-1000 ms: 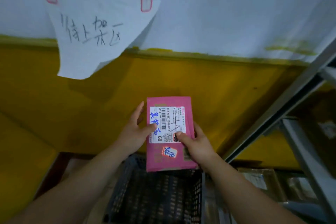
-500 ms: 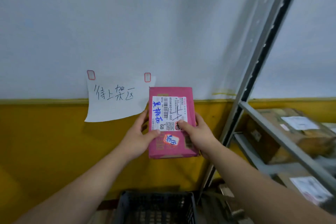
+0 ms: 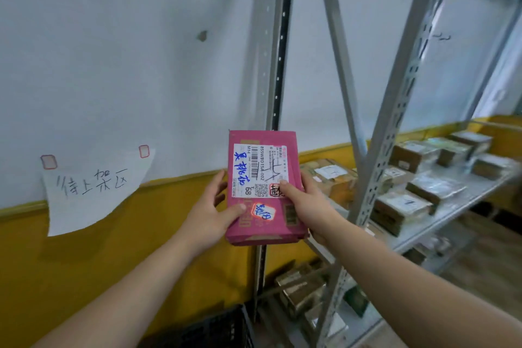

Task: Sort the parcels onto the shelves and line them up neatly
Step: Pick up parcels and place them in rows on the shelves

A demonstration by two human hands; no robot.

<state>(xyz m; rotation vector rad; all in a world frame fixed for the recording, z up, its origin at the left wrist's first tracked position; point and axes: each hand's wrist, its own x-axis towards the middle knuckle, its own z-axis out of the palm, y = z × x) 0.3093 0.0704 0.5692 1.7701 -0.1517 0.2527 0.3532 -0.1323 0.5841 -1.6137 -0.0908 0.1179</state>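
Observation:
I hold a flat pink parcel [image 3: 264, 217] upright in front of me, its white shipping label with blue handwriting facing me. My left hand [image 3: 210, 213] grips its left edge, thumb on the front. My right hand [image 3: 306, 200] grips the right edge, thumb pressed on the label. The parcel is level with the grey metal shelf [image 3: 440, 220] at right, just left of its front upright [image 3: 387, 150]. Several brown taped parcels [image 3: 401, 207] lie on that shelf.
A handwritten paper sign [image 3: 93, 192] is taped to the white and yellow wall at left. A black plastic crate [image 3: 209, 330] sits on the floor below my arms. More parcels [image 3: 302, 288] lie on the lower shelf. A grey corner post [image 3: 271, 65] rises behind the pink parcel.
My view has lifted and swung right, away from the crate, bringing the shelf and its parcels into sight. Both hands have carried the pink parcel up and toward the shelf, grip unchanged.

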